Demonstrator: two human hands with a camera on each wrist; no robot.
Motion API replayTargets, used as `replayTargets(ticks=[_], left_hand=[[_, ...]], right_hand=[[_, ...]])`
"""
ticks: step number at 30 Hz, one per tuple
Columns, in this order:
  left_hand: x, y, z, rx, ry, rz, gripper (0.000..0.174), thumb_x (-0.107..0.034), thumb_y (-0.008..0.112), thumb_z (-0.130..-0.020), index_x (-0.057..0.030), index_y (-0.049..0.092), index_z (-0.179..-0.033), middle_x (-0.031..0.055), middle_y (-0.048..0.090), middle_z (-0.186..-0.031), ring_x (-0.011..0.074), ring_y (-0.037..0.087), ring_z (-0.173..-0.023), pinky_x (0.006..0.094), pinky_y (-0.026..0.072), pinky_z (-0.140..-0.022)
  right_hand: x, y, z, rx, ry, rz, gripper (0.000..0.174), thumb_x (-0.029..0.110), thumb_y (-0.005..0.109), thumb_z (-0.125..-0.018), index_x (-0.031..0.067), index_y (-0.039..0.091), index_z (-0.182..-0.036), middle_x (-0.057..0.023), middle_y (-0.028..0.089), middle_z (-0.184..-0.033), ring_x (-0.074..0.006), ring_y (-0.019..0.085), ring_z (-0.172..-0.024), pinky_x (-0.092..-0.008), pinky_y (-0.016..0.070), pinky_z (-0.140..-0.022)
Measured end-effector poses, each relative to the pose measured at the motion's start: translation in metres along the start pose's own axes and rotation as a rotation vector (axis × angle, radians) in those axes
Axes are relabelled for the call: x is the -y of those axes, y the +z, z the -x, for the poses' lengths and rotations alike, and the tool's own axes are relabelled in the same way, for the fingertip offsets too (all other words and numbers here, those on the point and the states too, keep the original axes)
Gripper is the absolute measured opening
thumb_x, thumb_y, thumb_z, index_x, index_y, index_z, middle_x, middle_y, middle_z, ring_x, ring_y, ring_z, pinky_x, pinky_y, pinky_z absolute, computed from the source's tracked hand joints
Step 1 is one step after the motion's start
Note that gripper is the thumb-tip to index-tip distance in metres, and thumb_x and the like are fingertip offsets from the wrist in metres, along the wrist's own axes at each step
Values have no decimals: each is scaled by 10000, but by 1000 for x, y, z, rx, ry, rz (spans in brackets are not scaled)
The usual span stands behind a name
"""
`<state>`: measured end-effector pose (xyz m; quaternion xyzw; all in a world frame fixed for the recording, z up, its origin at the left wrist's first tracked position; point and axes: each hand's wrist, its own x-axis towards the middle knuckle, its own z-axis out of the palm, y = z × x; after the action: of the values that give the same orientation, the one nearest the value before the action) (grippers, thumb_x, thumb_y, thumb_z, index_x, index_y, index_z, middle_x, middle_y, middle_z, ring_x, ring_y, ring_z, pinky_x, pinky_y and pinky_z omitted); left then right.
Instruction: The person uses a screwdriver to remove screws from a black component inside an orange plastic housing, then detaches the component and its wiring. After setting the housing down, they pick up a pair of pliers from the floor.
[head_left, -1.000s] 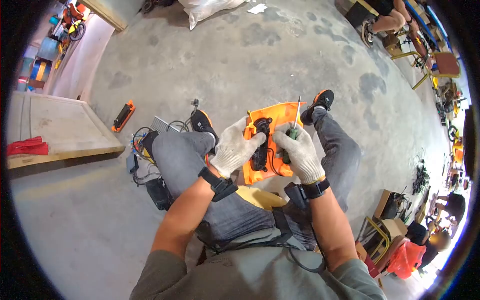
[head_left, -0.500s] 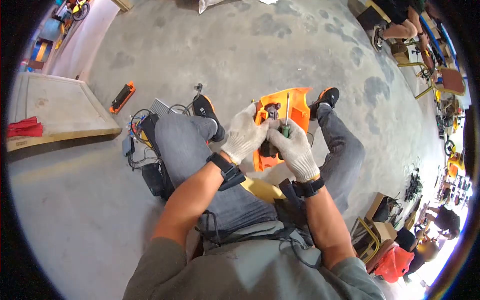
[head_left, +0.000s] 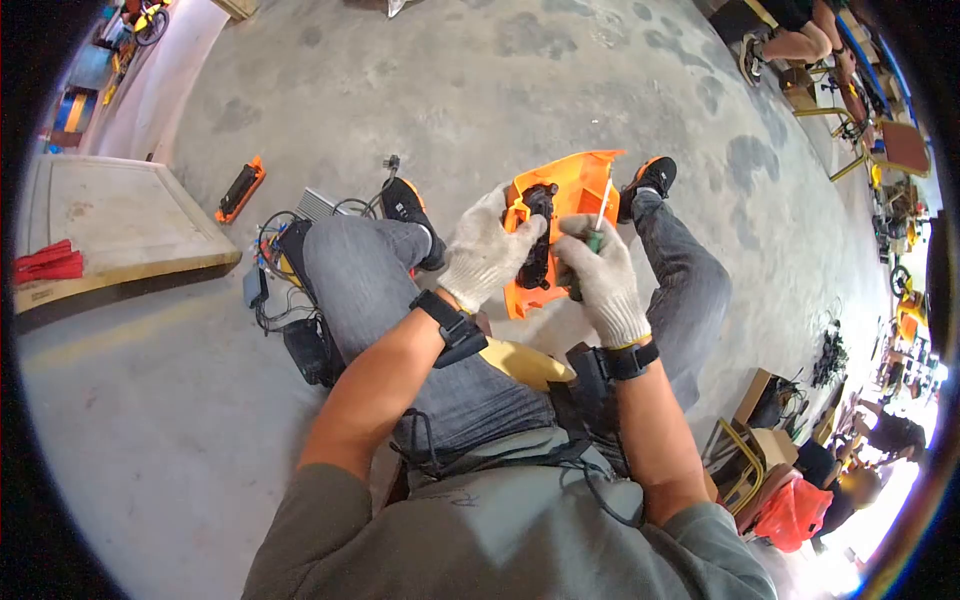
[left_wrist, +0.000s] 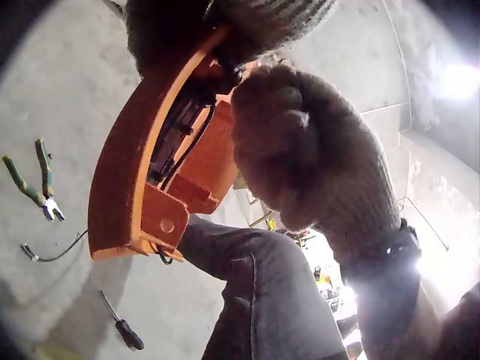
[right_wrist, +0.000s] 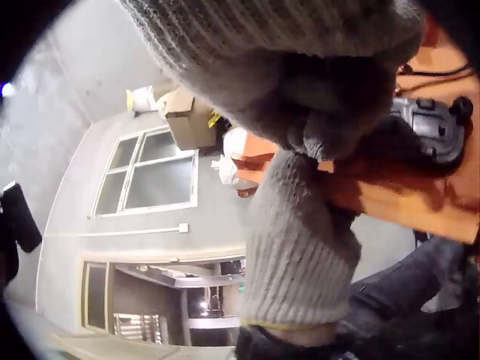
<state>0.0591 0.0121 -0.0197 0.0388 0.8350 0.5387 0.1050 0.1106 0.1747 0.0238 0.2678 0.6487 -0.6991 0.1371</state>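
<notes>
The shell (head_left: 570, 190), an orange plastic cover, is held up off the floor between the person's knees, with its hollow side turned towards them. A black part (head_left: 537, 250) sits inside the shell along its left half. The left wrist view shows a thin black wire looping beside that part.

The left hand (head_left: 485, 255), gloved, grasps the shell's left edge. Its fingers curl behind the shell and its thumb lies across the upper end of the black part. The right hand (head_left: 603, 285), also gloved, is clenched round the green handle of a screwdriver (head_left: 600, 212), just right of the black part. The shaft stands nearly upright in front of the shell's inner face, with its tip near the shell's top edge. Whether the tip touches the shell cannot be told. The two hands lie close together in front of the shell.

Below the shell, in the left wrist view, pliers (left_wrist: 34, 180) with green grips, a short wire and a second screwdriver (left_wrist: 120, 328) lie on the concrete. A shoe (head_left: 648, 175) rests just right of the shell's upper corner. Left of the shell, past the left knee, a tangle of wires (head_left: 272, 265) lies on the floor. Farther left of the shell is an orange-and-black box (head_left: 240, 190), and beyond it a pale board (head_left: 110, 220) with a red cloth (head_left: 45, 265) on it.
</notes>
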Motion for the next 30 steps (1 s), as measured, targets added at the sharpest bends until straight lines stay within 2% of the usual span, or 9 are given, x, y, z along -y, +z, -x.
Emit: replayTargets(ticks=[1,4,9,13,19,21,25,26,30], left_hand=[[-5,-3,1,25,-40,86,378,-159,723,-920,-41,673,-1276,155,767,-1075,270,757,-959,372,589,-841],[-16,-10,3,39,-76,114,403,-208,740,-919,-44,671,-1280,134,767,-1069,271,750,-963,380,580,-853],[-11,-8,1,45,-109,148,438,-279,769,-906,-47,670,-1264,126,761,-1063,276,738,-972,386,564,-859],[-11,-10,0,66,-132,41,445,-313,774,-903,-47,669,-1244,127,759,-1043,285,735,-955,395,557,-846],[-10,-10,0,65,-144,59,439,-302,767,-910,-51,667,-1256,127,761,-1047,282,736,-952,397,557,-850],[-6,-9,0,60,-113,72,449,-307,764,-911,-56,664,-1269,126,762,-1054,284,737,-962,397,558,-857],[-7,-7,0,94,-109,158,465,-286,763,-915,-62,651,-1306,119,763,-1084,267,737,-993,381,557,-886],[-5,-8,0,95,-110,153,465,-286,763,-915,-62,651,-1306,119,763,-1084,267,737,-993,381,557,-886],[-4,-6,-1,127,-88,36,493,-201,753,-905,-36,623,-1351,97,766,-1079,191,735,-950,344,570,-850]], right_hand=[[-6,-9,-3,-67,-73,18,313,95,683,-927,3,626,-1220,-29,657,-942,-94,623,-760,-252,527,-685],[-8,-38,-4,-209,-185,13,305,78,655,-938,-2,638,-1232,-26,656,-953,-87,616,-813,-240,515,-751],[-19,-68,-16,-336,-73,-90,215,61,617,-929,-1,673,-1128,-38,636,-813,-132,602,-635,-280,521,-615],[-32,-74,-26,-294,-10,-172,227,36,609,-910,-15,666,-1124,-47,638,-814,-127,593,-642,-270,501,-596],[-32,-78,-29,-187,39,-359,410,14,588,-922,-23,571,-1330,-59,613,-842,-123,581,-646,-257,504,-558],[-31,-71,-29,-94,165,-555,497,-3,594,-921,-29,512,-1410,-58,598,-853,-118,567,-627,-247,494,-524],[-20,-53,-31,-62,301,-513,188,-17,615,-911,-9,616,-1099,-51,588,-802,-113,545,-589,-250,465,-480],[-17,-47,-32,-49,281,-497,41,9,627,-914,14,599,-943,-49,588,-774,-111,553,-589,-255,462,-473],[-29,-45,-44,-44,331,-602,50,36,638,-907,5,603,-926,-49,593,-753,-125,556,-565,-264,477,-483]])
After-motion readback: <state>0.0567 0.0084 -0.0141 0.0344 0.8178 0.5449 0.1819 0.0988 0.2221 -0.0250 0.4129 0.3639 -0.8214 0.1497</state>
